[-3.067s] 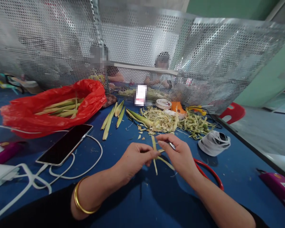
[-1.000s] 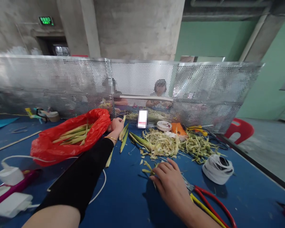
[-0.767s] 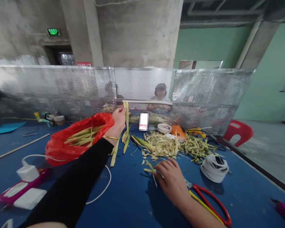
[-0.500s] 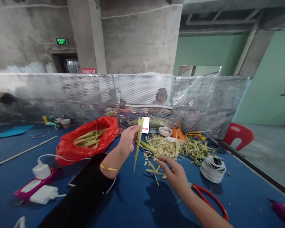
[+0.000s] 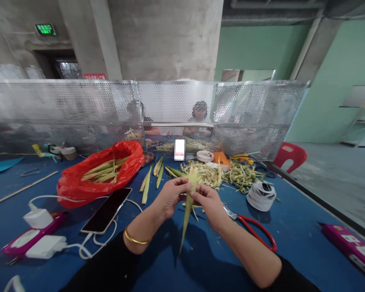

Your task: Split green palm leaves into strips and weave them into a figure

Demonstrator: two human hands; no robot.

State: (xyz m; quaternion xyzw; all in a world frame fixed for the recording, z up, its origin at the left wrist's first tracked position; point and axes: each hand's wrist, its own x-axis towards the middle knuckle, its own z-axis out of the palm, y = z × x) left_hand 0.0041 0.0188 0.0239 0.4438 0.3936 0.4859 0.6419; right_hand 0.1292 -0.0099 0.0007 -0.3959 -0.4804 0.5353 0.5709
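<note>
A long, pale green leaf hangs tip-down in front of me, its wider cut end pointing up. My left hand pinches its left edge near the upper part between thumb and fingers. From the other side, my right hand grips the same leaf, thumb close to the left thumb. Scissors with red handles lie on the blue table beside my right forearm. Behind my hands are a heap of shredded leaf strips and several whole leaves.
A red plastic bag with more leaves stands at left, near a phone on a cable and a purple power strip. A white tape roll sits at right. Behind a perforated metal screen, two people sit.
My right hand has moved in from empty and apart to gripping the leaf. My left hand has brought the leaf lower and right. The view has shifted a little.
</note>
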